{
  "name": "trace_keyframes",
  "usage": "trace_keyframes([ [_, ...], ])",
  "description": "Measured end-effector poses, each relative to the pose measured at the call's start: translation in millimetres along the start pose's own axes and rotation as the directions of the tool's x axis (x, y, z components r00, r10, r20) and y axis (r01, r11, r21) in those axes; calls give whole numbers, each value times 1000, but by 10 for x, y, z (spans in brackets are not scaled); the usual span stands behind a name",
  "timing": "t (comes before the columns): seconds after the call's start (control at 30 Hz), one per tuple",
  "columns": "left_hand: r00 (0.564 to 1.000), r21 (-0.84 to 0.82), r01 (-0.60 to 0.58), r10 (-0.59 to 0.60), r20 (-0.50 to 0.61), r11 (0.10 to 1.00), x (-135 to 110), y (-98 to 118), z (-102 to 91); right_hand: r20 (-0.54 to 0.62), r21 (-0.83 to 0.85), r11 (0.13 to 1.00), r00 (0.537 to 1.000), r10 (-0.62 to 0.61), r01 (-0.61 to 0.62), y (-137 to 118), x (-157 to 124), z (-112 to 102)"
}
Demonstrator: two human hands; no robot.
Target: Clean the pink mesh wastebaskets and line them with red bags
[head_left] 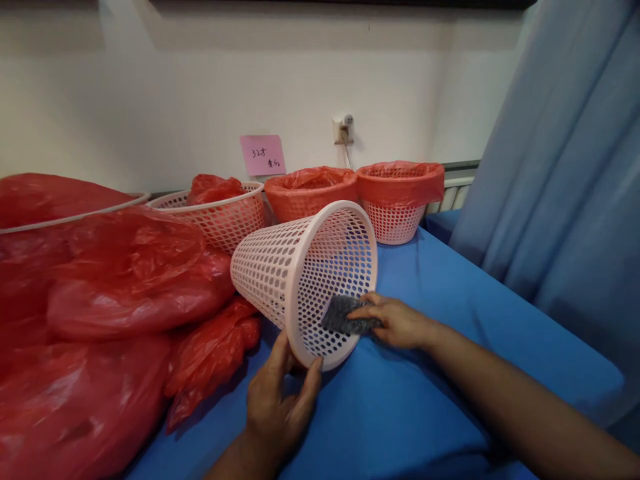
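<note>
A pale pink perforated plastic basket point(280, 267) lies on its side on the blue table point(450, 300), its mouth turned toward me. My left hand point(280, 400) grips the lower rim of the basket with thumb and fingers. My right hand point(395, 320) holds a dark grey scouring pad point(343, 315) pressed against the inside of the basket near the rim.
A heap of red plastic bags point(100, 287) fills the left side. Three more baskets stand at the back by the wall, two lined with red bags point(400, 183). A pink note point(263, 155) and a wall socket point(344, 128) are on the wall. A blue curtain point(575, 167) hangs at right.
</note>
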State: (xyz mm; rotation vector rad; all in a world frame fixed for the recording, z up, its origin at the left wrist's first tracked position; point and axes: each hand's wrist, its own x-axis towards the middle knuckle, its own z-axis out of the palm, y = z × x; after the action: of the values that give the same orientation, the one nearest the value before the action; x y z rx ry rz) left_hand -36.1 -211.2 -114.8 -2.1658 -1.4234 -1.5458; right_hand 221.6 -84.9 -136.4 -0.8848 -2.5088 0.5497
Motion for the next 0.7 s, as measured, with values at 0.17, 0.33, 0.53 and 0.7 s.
trace_keyframes([
  [0.17, 997, -20, -7, 6, -80, 1000, 28, 10, -80, -377, -339, 878, 903, 204, -340, 160, 31, -172],
  [0.33, 1000, -17, -6, 6, -6, 1000, 54, 1, -60, -241, -248, 923, 942, 235, -294, 55, 37, -47],
  [0.53, 974, 45, -23, 12, 226, 999, -9, 16, 65, 8, 233, 972, 1000, -24, 22, -78, 29, 131],
  [0.7, 995, 80, -54, 47, 91, 995, -18, 16, 73, 69, 371, 920, 985, -158, 122, -163, 29, 97],
])
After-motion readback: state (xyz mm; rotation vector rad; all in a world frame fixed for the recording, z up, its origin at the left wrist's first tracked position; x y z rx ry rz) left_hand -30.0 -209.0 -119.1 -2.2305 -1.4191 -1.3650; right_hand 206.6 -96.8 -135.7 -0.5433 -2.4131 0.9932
